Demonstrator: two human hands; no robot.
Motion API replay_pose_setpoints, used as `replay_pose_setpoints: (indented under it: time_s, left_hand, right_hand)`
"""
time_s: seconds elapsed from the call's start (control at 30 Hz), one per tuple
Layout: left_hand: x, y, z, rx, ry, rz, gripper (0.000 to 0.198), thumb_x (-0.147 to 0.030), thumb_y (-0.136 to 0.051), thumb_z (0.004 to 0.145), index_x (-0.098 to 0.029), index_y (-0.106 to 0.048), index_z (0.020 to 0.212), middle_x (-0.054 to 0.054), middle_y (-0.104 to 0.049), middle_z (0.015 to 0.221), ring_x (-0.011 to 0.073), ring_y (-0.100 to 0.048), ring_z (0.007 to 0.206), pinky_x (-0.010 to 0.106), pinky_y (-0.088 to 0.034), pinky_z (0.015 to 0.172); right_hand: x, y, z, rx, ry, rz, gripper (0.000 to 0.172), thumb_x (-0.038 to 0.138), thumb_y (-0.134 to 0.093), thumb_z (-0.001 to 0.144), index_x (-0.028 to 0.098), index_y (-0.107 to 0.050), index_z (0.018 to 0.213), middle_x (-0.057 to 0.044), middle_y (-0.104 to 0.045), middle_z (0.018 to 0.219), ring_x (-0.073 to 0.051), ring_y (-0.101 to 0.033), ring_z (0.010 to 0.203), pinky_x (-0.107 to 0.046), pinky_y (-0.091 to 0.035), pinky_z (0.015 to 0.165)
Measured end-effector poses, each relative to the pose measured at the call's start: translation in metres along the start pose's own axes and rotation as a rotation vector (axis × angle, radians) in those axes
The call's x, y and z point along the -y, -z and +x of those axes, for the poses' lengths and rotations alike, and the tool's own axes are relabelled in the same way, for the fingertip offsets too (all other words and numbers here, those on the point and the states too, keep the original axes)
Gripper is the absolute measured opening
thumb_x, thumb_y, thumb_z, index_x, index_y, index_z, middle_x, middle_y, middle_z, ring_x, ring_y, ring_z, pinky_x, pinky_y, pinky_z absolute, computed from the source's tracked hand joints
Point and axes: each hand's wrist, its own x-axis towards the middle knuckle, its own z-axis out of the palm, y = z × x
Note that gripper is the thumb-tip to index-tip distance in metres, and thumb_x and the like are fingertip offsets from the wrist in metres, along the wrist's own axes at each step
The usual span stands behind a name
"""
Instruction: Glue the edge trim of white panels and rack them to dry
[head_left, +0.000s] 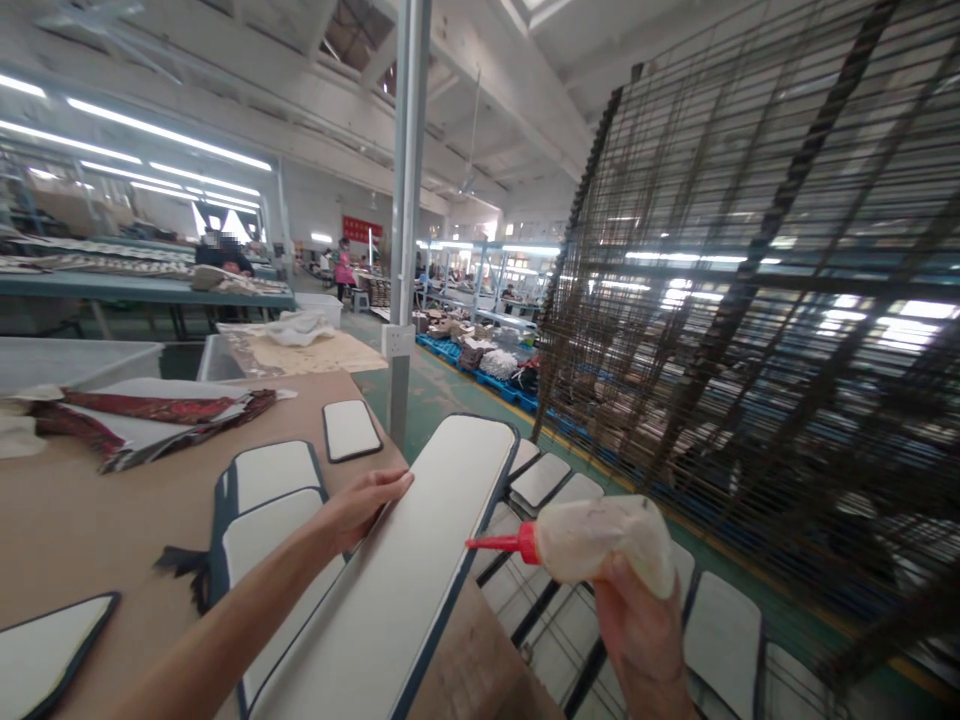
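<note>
My left hand [361, 503] rests on the left edge of a long white panel with a dark border [405, 580], fingers closed along its rim, holding it so that it reaches out over the brown table's [90, 520] edge. My right hand [637, 620] grips a soft whitish glue bottle [607, 540] with a red nozzle [499, 543] pointing left at the panel's right edge. Similar white, dark-edged pieces [270, 500] lie on the table beside my left hand.
A tall wire rack [750, 300] fills the right side, with more white pieces [720, 630] laid on its lower shelves. A steel column [409, 200] stands beyond the table. Red patterned fabric [150, 410] lies at the table's far left. Other workers stand at distant benches.
</note>
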Motion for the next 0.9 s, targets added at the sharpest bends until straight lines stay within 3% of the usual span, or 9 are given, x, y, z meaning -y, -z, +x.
replay_pose_setpoints:
  time_s: [0.37, 0.9]
  left_hand:
    - [0.000, 0.001, 0.016, -0.047, 0.017, -0.002, 0.037, -0.038, -0.085, 0.056, -0.011, -0.072, 0.078, 0.007, -0.074, 0.063, 0.0178, -0.066, 0.053, 0.024, -0.050, 0.050]
    - [-0.013, -0.007, 0.036, -0.172, 0.046, -0.003, 0.016, -0.024, -0.075, 0.073, -0.009, -0.070, 0.075, 0.009, -0.073, 0.059, 0.0184, -0.065, 0.049, 0.026, -0.053, 0.047]
  right_hand:
    - [-0.002, 0.005, -0.009, 0.066, -0.071, 0.022, 0.043, 0.027, -0.080, 0.066, 0.023, -0.066, 0.106, -0.005, -0.073, 0.093, -0.024, -0.070, 0.084, -0.034, -0.060, 0.073]
    - [-0.007, 0.014, -0.019, 0.080, -0.173, 0.044, 0.047, 0.026, -0.082, 0.064, 0.023, -0.066, 0.107, -0.006, -0.073, 0.093, -0.024, -0.069, 0.082, -0.033, -0.059, 0.071]
